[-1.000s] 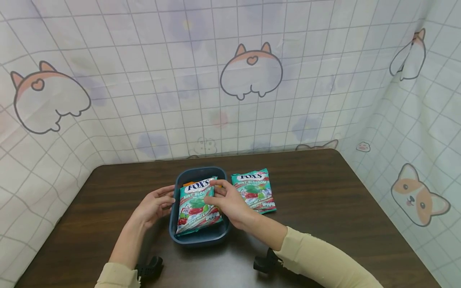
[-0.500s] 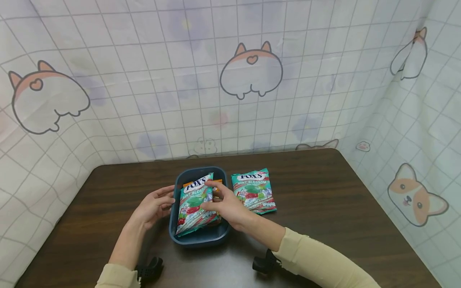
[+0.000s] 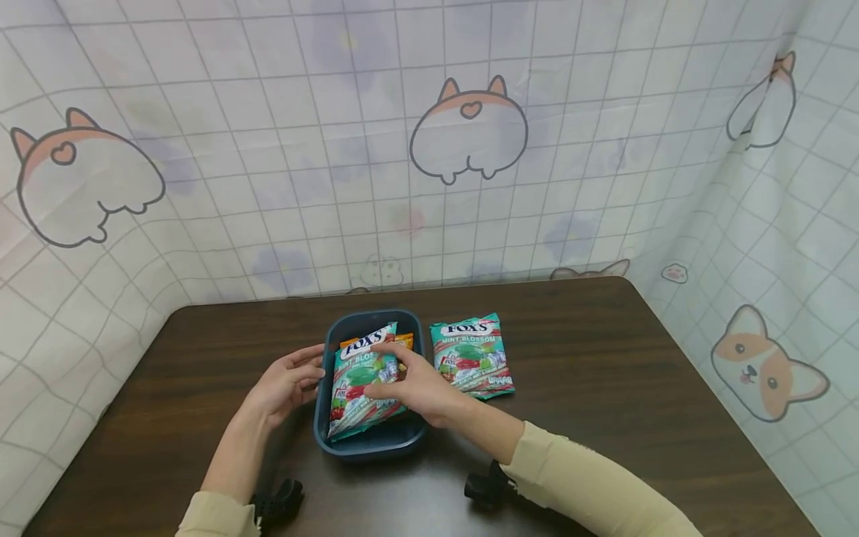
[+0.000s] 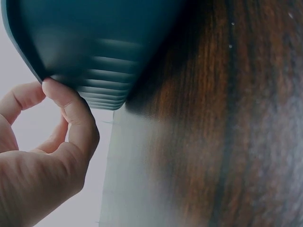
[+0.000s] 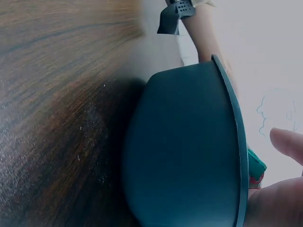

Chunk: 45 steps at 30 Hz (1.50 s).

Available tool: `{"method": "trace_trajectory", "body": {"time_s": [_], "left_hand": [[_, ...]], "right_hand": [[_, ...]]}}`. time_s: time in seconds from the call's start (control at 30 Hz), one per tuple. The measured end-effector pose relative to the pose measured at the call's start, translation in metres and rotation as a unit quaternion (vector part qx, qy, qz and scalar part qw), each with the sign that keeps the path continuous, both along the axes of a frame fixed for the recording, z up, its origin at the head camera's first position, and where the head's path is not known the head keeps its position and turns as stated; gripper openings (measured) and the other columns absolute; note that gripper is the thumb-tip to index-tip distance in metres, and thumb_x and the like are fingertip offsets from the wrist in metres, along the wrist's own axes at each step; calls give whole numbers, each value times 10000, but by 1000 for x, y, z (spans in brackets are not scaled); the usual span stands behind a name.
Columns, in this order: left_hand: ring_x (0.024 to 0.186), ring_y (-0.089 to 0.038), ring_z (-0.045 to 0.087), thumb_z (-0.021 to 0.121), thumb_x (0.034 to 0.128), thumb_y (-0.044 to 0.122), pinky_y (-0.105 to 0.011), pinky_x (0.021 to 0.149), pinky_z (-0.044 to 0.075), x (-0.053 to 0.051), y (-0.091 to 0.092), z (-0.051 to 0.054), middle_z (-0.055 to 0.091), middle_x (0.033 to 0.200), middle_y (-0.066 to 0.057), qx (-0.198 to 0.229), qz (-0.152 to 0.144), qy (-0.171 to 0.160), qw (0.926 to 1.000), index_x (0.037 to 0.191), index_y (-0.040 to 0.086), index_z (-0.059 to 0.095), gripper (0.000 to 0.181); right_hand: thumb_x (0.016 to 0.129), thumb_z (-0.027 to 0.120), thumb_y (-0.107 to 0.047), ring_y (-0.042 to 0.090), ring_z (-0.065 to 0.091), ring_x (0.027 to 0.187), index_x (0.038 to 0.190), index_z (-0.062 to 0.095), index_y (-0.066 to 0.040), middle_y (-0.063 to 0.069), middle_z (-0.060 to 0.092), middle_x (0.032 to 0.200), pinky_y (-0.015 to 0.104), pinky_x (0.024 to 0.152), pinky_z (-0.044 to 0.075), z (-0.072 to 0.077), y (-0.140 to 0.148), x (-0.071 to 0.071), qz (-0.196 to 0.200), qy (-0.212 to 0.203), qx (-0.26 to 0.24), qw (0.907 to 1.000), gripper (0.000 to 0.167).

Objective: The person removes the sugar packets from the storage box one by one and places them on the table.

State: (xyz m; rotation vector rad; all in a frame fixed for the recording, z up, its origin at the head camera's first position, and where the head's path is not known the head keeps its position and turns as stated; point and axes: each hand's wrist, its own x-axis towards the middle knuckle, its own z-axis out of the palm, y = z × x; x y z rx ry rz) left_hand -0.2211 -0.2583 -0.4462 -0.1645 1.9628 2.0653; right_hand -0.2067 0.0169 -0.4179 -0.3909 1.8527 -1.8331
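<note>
A dark blue bin holds a green FOX'S bag, tilted with its top toward the right. Part of an orange packet shows behind and beside that bag. My left hand is at the bin's left side; in the left wrist view its thumb and a finger pinch the bin's rim. My right hand reaches over the bin's right side, its thumb and index finger spread over the green bag, seemingly touching it. Its other fingers are mostly hidden. The right wrist view shows the bin's outer wall.
A second green FOX'S bag lies flat on the dark wooden table, to the right of the bin. Behind the table hangs a white grid-patterned cloth with cartoon corgis, which also covers both sides.
The green bag in the bin has tilted and shifted left, uncovering more of the orange packet. My right hand has moved slightly left and down. My left hand has stayed at the rim.
</note>
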Motion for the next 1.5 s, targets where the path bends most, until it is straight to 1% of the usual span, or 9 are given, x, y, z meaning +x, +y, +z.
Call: {"method": "trace_trajectory", "body": {"time_s": [0.17, 0.3, 0.47, 0.63, 0.8, 1.0, 1.17, 1.3, 1.5], "left_hand": [[870, -102, 682, 571, 1030, 27, -287, 817, 569, 0, -1, -1, 613, 1339, -135, 37, -15, -6, 10000, 1567, -22, 312, 598], [859, -94, 682, 571, 1029, 29, -290, 829, 568, 1, -1, -2, 580, 1384, -172, 15, -19, -26, 10000, 1567, -23, 309, 600], [921, -115, 680, 591, 1018, 37, -300, 844, 565, 0, 0, -1, 523, 1454, -218, -47, -38, -8, 10000, 1565, -20, 314, 616], [960, -132, 678, 596, 1012, 43, -300, 855, 563, 0, 0, 0, 503, 1477, -224, -113, -72, 40, 9999, 1564, -16, 319, 620], [962, -136, 679, 599, 1007, 36, -303, 855, 565, -1, 0, 0, 517, 1457, -223, -103, -82, 68, 9999, 1559, -23, 323, 620], [959, -133, 682, 592, 1008, 27, -302, 852, 567, 0, 0, 0, 483, 1483, -249, -91, -90, 30, 9999, 1559, -27, 317, 619], [977, -141, 680, 597, 1011, 39, -308, 859, 565, -1, 0, 1, 462, 1501, -259, -81, -96, 28, 9999, 1561, -23, 317, 620], [978, -140, 678, 597, 1012, 40, -308, 858, 564, -2, 0, 1, 463, 1500, -256, -105, -103, 44, 9999, 1563, -21, 317, 621], [957, -128, 679, 589, 1015, 37, -300, 841, 563, -2, -1, 1, 471, 1498, -247, -122, -97, 37, 9999, 1561, -21, 321, 611]], "right_hand": [[940, 760, -147, 281, 547, 1158, 1521, 467, -199, 126, 472, 1424, 420, 957, 518, -2, -2, 1, -18, 89, 428, 9990, 653], [934, 768, -154, 289, 539, 1163, 1521, 471, -224, 122, 479, 1417, 436, 962, 515, -4, -3, 1, -20, 148, 587, 9982, 662], [937, 766, -161, 286, 542, 1158, 1522, 474, -225, 118, 489, 1411, 430, 962, 515, -5, -4, -2, 19, 144, 587, 9982, 658], [933, 767, -144, 285, 556, 1134, 1510, 491, -198, 124, 501, 1388, 421, 942, 531, -7, -5, -4, -9, 145, 576, 9982, 642], [932, 768, -146, 274, 572, 1111, 1493, 503, -174, 119, 527, 1355, 413, 929, 541, -8, -6, -4, 7, 309, 709, 9970, 621], [932, 778, -158, 256, 586, 1095, 1527, 453, -191, 97, 557, 1330, 397, 928, 540, -8, -7, -2, 169, 525, 815, 9951, 679], [931, 781, -157, 236, 600, 1068, 1536, 440, -180, 86, 576, 1309, 379, 905, 545, -7, -7, -1, 166, 770, 912, 9927, 696], [934, 779, -165, 229, 606, 1061, 1534, 444, -179, 82, 580, 1305, 385, 905, 546, -7, -7, -1, 129, 861, 957, 9916, 687], [935, 776, -162, 229, 609, 1062, 1537, 442, -187, 87, 578, 1304, 381, 903, 552, -7, -6, -1, 128, 864, 924, 9919, 690]]}}
